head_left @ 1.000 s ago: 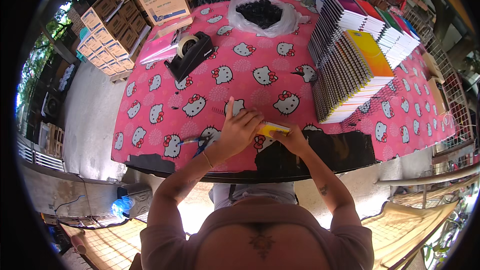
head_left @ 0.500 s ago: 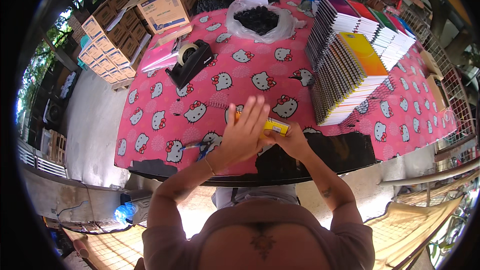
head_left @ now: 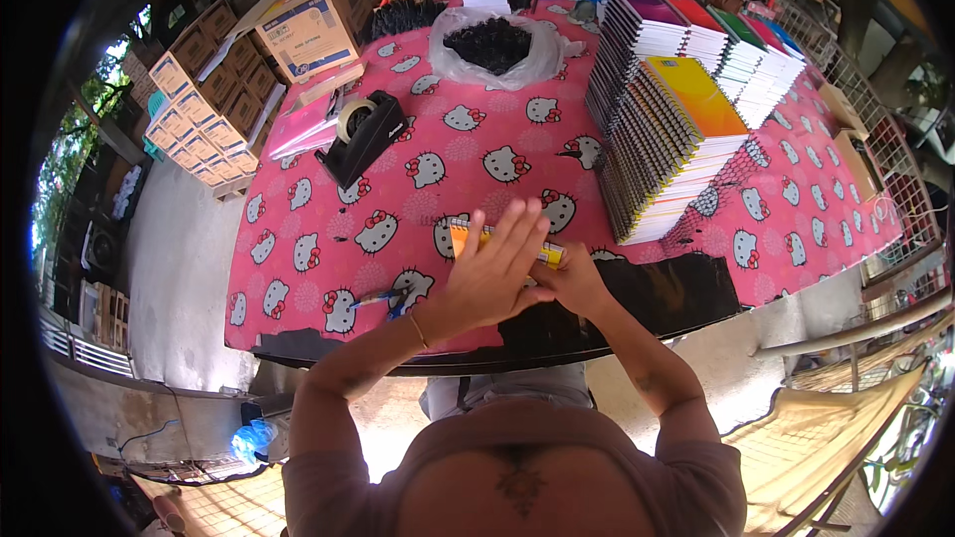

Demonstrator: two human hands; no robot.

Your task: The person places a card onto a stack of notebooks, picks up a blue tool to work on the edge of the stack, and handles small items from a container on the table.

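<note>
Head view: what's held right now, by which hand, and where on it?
Yellow-orange spiral notebook, held at its right end by the right hand. The left hand is open across its middle, not gripping.

Wears a mauve-brown short-sleeved top (head_left: pixel 497 425), pale trousers (head_left: pixel 537 385) and thin bracelet (head_left: pixel 419 331); bears dark chest tattoo (head_left: pixel 519 486), lower centre.

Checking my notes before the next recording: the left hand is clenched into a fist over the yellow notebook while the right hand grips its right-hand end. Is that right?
Not a fist: in the head view, the left hand is open over the yellow notebook, its fingers stretched out. The right hand grips the notebook's right-hand end.
</note>
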